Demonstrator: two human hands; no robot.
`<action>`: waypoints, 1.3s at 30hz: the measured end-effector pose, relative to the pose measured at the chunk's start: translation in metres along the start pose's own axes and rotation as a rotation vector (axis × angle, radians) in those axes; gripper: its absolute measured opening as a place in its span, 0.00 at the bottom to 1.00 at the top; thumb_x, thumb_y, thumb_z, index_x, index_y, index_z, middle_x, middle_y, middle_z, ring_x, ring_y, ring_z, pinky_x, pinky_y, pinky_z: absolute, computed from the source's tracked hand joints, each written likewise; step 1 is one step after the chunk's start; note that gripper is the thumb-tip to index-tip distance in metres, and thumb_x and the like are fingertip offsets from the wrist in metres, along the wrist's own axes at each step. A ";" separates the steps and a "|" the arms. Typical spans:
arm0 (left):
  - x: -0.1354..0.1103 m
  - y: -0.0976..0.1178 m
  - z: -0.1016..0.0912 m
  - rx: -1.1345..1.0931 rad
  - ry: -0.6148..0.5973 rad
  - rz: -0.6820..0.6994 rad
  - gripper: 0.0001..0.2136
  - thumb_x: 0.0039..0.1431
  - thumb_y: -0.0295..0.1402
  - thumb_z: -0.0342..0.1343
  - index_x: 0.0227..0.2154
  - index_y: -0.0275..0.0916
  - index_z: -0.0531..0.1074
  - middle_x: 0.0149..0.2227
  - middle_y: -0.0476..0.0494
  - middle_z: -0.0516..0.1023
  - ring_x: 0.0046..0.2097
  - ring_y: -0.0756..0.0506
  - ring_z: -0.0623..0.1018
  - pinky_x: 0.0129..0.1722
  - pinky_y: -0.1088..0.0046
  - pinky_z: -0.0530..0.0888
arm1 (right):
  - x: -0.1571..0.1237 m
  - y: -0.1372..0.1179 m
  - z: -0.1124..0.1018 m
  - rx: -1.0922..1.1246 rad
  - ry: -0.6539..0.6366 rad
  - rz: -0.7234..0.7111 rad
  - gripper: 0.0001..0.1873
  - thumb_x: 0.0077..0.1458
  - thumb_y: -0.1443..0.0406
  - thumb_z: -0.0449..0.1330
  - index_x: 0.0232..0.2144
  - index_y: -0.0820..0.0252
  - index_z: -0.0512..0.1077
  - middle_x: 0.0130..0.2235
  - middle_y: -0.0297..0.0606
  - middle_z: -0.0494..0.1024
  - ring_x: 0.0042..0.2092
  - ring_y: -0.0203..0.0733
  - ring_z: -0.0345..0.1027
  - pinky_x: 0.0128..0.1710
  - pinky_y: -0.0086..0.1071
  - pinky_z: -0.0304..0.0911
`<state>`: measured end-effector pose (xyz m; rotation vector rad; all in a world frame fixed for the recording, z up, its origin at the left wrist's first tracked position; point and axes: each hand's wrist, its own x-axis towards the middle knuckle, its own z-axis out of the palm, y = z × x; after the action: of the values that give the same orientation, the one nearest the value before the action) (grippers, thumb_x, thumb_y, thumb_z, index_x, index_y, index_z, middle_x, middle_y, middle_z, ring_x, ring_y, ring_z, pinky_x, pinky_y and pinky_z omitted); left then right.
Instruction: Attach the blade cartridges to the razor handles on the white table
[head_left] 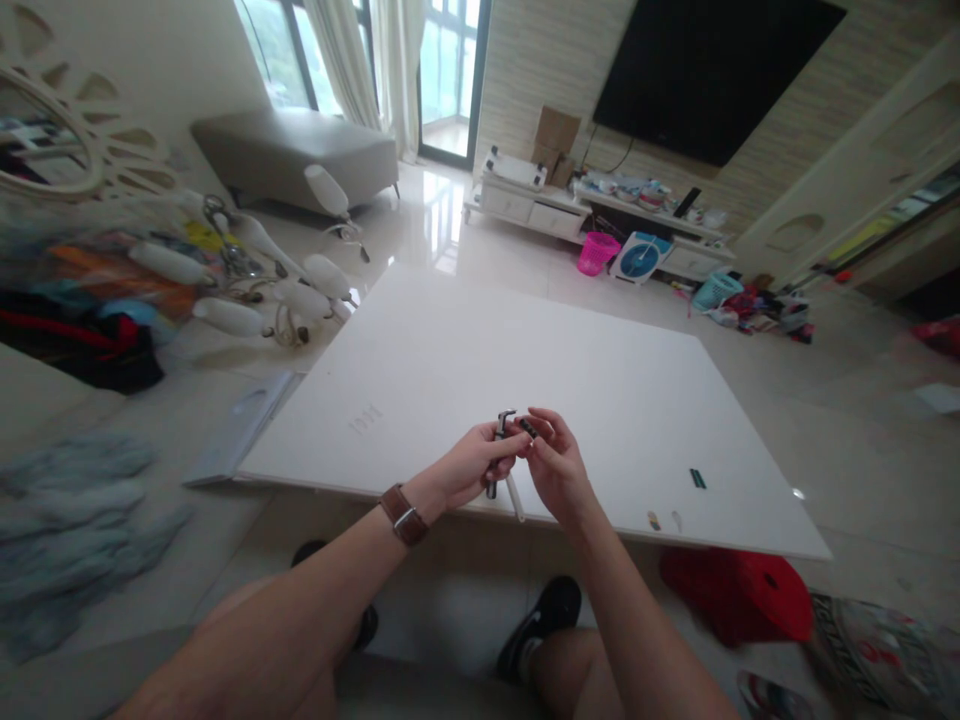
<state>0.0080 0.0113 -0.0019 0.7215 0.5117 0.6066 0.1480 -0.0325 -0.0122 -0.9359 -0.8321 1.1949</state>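
My left hand [478, 462] is closed around a small grey metal tool [501, 428] whose head sticks up above the fingers; a thin white stick [514, 497] hangs down below that hand. My right hand [551, 455] pinches a small dark piece [528, 428] right beside the tool's head. Both hands meet above the near edge of a large white board [420, 360] lying flat on the floor. A brown watch [402, 514] is on my left wrist. My knees and black shoes show below.
On the board lie a small green piece [698, 478] and two tiny bits [664, 520] near the front right. A chandelier with white shades [247, 280] lies at left, a red object [739, 590] at lower right, a pink basket [596, 252] farther back.
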 end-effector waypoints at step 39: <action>0.003 -0.013 0.004 0.112 -0.204 0.115 0.19 0.63 0.51 0.52 0.29 0.39 0.60 0.17 0.58 0.60 0.18 0.56 0.53 0.18 0.78 0.50 | 0.003 -0.003 -0.007 0.241 -0.031 0.085 0.15 0.43 0.61 0.76 0.35 0.50 0.78 0.45 0.33 0.82 0.39 0.33 0.74 0.41 0.26 0.70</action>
<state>0.0171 0.0035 -0.0098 0.9131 0.3179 0.6071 0.1561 -0.0308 -0.0124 -0.7632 -0.6607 1.3528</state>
